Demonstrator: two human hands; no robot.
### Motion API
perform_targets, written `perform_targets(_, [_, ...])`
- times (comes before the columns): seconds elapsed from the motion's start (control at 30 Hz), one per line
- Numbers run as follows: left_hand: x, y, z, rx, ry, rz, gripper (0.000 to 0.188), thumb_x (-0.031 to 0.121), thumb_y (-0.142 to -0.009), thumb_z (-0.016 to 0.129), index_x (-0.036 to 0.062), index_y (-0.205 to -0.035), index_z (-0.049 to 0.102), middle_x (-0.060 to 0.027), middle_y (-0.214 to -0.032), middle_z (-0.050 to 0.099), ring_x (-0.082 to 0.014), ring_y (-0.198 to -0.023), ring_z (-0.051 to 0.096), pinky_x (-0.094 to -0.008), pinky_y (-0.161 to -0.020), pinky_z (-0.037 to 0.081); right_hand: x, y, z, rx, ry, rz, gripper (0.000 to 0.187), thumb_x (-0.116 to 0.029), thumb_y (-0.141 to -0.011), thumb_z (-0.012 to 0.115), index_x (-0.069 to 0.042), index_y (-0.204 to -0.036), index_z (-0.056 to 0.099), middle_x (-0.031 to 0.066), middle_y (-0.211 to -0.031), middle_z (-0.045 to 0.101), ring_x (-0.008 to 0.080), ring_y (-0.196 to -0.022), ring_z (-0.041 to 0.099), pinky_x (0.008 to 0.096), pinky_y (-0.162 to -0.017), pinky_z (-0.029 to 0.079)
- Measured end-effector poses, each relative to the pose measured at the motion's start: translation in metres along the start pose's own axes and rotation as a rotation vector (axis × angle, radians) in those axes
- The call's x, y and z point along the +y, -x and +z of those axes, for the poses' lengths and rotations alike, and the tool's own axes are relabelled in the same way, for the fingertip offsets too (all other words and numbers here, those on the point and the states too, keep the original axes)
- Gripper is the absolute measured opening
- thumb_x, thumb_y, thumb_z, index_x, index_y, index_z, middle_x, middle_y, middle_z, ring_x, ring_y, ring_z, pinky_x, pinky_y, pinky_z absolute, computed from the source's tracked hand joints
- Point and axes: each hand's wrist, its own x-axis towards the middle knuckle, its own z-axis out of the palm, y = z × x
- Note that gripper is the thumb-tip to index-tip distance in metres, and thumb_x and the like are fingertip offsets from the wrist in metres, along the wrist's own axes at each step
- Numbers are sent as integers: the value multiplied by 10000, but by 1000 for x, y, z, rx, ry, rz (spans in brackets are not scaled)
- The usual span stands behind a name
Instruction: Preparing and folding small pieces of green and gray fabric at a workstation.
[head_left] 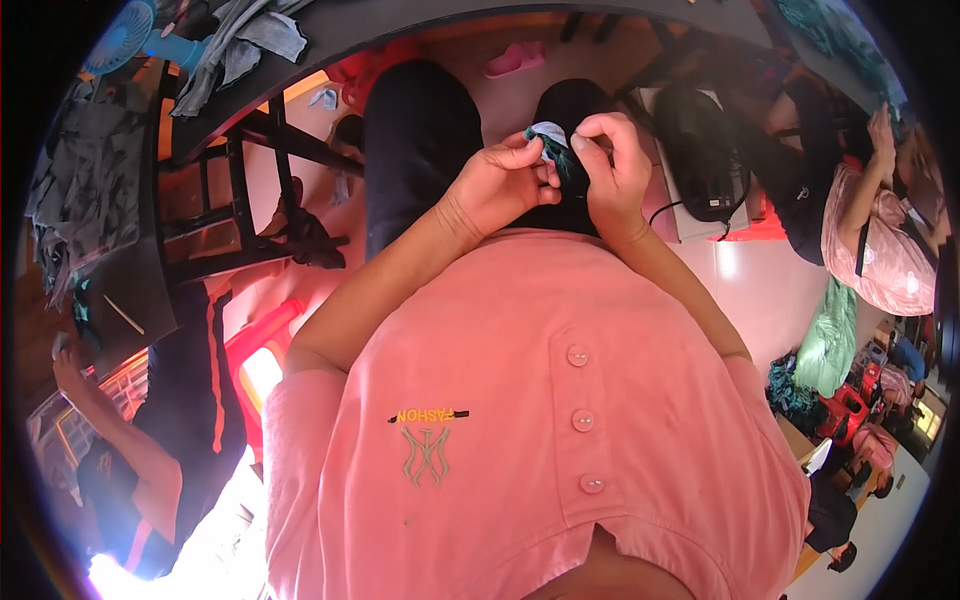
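Note:
My left hand [505, 182] is closed around a small bundled piece of cloth [549, 133], pale bluish white with dark green parts, above my lap. The thumb presses on it from the left and the fingers curl beneath. Close against the cloth's right side is my right hand [615, 165], thumb and forefinger pinched together. What lies between those fingertips is too small to make out. Dark green strands hang below the pale part, between the two hands.
A dark table [400, 22] curves across the far side, with grey cloth pieces [245, 45] and a blue fan [125, 38] at its left. A black bag [705, 155] stands right of my knees. Co-workers sit at both sides; green cloth [828, 340] lies at the right.

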Motion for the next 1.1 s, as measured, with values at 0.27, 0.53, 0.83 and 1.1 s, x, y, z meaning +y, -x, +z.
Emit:
perform_targets(0.27, [-1, 2, -5, -19, -77, -14, 168, 214, -927, 611, 95, -1044, 594, -46, -963, 620, -198, -832, 577, -347, -741, 424, -7, -3, -2, -117, 316, -314, 162, 37, -770, 635, -61, -898, 628, 80, -797, 610, 213, -653, 616, 317, -591, 475])
perform_targets(0.53, [-8, 3, -8, 72, -58, -67, 183, 204, -930, 606, 79, -1055, 559, -49, -927, 603, -198, -835, 585, -374, -738, 469, -10, 9, -3, -179, 52, 77, 119, 40, -866, 547, -15, -958, 598, 96, -791, 647, 143, -675, 649, 251, -623, 502])
perform_targets(0.83, [-11, -2, -6, 290, -267, -32, 190, 128, -881, 663, 51, -1031, 576, -55, -898, 601, -200, -777, 585, -361, -692, 474, 1, 15, 8, -182, 151, -9, 157, 25, -837, 505, -67, -945, 571, 97, -672, 641, 242, -575, 655, 356, -507, 497])
perform_targets(1.1, [-12, 5, -2, 288, -270, 42, 148, 77, -891, 631, 0, -1010, 589, -83, -898, 600, -212, -757, 571, -357, -675, 459, -2, 18, 9, -169, 127, 59, 185, 34, -817, 487, -61, -966, 542, 103, -706, 648, 235, -581, 658, 344, -541, 510])
